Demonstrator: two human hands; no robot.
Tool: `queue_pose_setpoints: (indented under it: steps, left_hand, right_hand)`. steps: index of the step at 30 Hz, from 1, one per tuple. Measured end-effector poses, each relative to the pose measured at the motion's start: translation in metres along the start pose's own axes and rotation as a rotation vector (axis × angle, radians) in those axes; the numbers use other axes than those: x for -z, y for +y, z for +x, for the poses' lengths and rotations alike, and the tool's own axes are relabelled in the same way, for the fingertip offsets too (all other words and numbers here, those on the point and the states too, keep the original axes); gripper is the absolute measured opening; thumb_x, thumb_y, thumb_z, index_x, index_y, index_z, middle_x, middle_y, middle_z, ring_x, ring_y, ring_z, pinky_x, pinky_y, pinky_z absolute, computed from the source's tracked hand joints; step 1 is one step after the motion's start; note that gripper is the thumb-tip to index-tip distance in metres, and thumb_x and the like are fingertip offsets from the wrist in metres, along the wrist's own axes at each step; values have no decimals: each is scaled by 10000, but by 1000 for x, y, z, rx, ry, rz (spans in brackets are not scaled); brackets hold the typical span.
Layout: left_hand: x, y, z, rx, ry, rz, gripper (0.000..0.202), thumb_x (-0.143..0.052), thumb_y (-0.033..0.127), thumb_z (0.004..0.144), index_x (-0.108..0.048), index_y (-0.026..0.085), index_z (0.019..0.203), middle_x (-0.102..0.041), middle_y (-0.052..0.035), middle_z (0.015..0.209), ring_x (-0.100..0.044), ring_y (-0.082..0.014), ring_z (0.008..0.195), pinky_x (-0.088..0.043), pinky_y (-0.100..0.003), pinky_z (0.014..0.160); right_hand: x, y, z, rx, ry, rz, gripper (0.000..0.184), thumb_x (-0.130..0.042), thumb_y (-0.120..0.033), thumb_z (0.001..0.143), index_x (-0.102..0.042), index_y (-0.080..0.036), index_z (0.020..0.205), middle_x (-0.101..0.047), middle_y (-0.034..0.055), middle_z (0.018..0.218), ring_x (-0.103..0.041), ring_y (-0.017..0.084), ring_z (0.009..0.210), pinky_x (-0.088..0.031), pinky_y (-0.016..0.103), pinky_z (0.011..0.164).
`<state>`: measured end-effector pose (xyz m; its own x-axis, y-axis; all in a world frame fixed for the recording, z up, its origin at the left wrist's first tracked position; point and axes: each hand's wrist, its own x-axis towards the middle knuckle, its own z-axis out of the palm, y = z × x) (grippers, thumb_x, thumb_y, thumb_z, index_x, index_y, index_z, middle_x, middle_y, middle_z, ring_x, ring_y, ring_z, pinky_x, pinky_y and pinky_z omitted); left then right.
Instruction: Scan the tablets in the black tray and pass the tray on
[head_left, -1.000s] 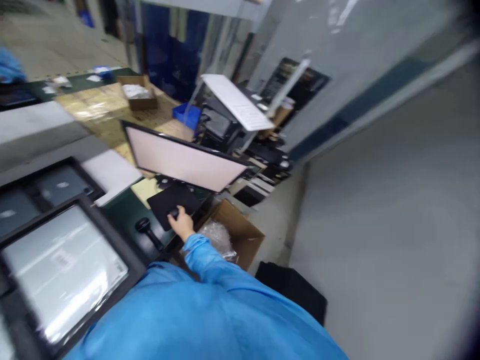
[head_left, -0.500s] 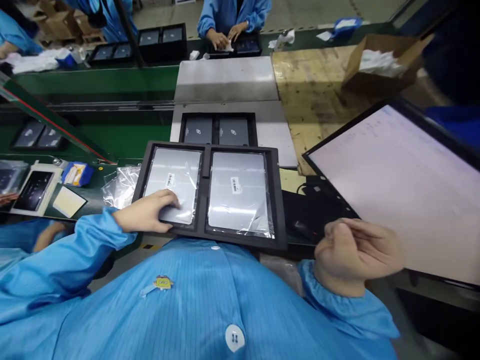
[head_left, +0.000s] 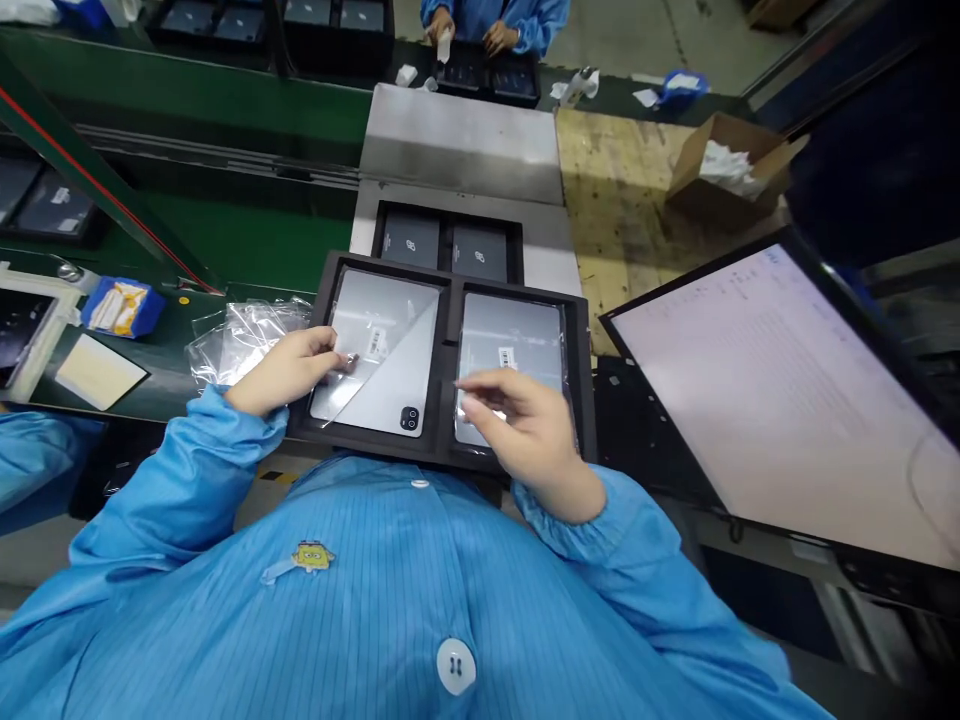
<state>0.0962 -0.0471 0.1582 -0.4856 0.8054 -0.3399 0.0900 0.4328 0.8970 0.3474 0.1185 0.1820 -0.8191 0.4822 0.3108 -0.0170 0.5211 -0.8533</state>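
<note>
A black two-slot tray [head_left: 447, 300] lies in front of me with a silver tablet in each slot. My left hand [head_left: 289, 368] pinches the clear protective film [head_left: 375, 350] of the left tablet [head_left: 405, 395], and the film is folded back diagonally, baring the camera corner. My right hand [head_left: 525, 425] rests on the lower part of the right tablet [head_left: 514, 335], fingers curled and pinched on its film. Both sleeves are blue.
A second tray [head_left: 448, 243] with two dark tablets lies just beyond. A monitor [head_left: 780, 390] stands tilted at the right. Empty plastic bags [head_left: 236, 335] lie left of the tray on the green conveyor [head_left: 225, 240]. A cardboard box [head_left: 724, 170] sits far right. Another person's hands [head_left: 469, 30] work across the line.
My right hand came from the right onto the right tablet. My left hand has peeled the left tablet's film partly back. One second ago my view was turned right, towards the mouse.
</note>
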Motion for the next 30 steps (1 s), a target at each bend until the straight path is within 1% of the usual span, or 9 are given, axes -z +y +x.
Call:
queue_pose_setpoints:
  steps: [3, 6, 11, 14, 16, 20, 26, 28, 30]
  left_hand:
    - [1, -5, -8, 29, -4, -165, 241, -662, 295, 812, -704, 164, 1009, -735, -110, 1110, -701, -247, 1027, -551, -317, 778]
    - [2, -10, -12, 59, 56, -315, 254, -654, 249, 779, -710, 153, 1007, -731, -121, 1151, -712, -266, 1055, -567, -327, 785]
    - [8, -20, -16, 31, 96, -328, 289, -641, 223, 760, -754, 168, 1020, -749, -100, 1125, -700, -264, 1090, -561, -378, 915]
    - [10, -27, -17, -9, 79, -304, 298, -646, 193, 752, -758, 178, 1027, -756, -86, 1122, -679, -260, 1139, -495, -420, 1062]
    - [10, -33, -17, -27, 75, -356, 285, -662, 200, 733, -755, 171, 1001, -756, -89, 1116, -675, -270, 1143, -480, -433, 1076]
    - [9, -45, -18, -83, 71, -475, 278, -680, 176, 671, -748, 173, 940, -761, -69, 1052, -697, -252, 1060, -517, -379, 986]
    - [9, -43, -24, -182, 28, -322, 230, -710, 222, 772, -746, 177, 995, -760, -66, 1017, -707, -203, 950, -546, -287, 812]
    - [10, -41, -24, -173, -11, -289, 238, -724, 243, 791, -747, 174, 1017, -757, -73, 1044, -708, -200, 940, -545, -272, 769]
    - [12, -41, -22, -152, -27, -330, 230, -730, 240, 792, -755, 176, 1011, -758, -73, 1052, -709, -203, 984, -548, -274, 831]
  right_hand:
    - [-23, 16, 17, -236, -208, -50, 156, -626, -239, 911, -705, -179, 1032, -734, 49, 898, -694, 157, 743, -563, 285, 673]
    - [-44, 33, 36, -409, -338, -101, 171, -631, -171, 880, -687, -170, 1042, -721, 31, 854, -678, 149, 738, -544, 289, 724]
    - [-71, 46, 66, -657, -270, -8, 120, -632, -190, 897, -616, -166, 1014, -692, 2, 770, -657, 133, 633, -519, 267, 650]
    - [-83, 49, 74, -669, -172, -41, 140, -656, -200, 874, -599, -182, 1001, -653, -43, 664, -606, 122, 544, -487, 258, 604]
    - [-88, 52, 74, -662, -104, -12, 148, -661, -193, 847, -597, -191, 980, -644, -56, 643, -592, 119, 514, -483, 258, 588]
    - [-94, 56, 70, -684, -36, 170, 152, -641, -216, 818, -590, -204, 961, -674, -44, 683, -606, 115, 503, -501, 253, 555]
    - [-98, 55, 70, -697, 25, 321, 313, -742, -392, 739, -582, -212, 938, -689, -22, 711, -621, 125, 526, -476, 244, 496]
    - [-100, 56, 71, -700, 53, 320, 331, -758, -362, 694, -579, -211, 928, -672, -32, 701, -613, 126, 536, -471, 247, 507]
    - [-103, 58, 71, -691, 72, 296, 309, -735, -308, 670, -582, -208, 920, -656, -44, 693, -583, 113, 524, -455, 246, 514]
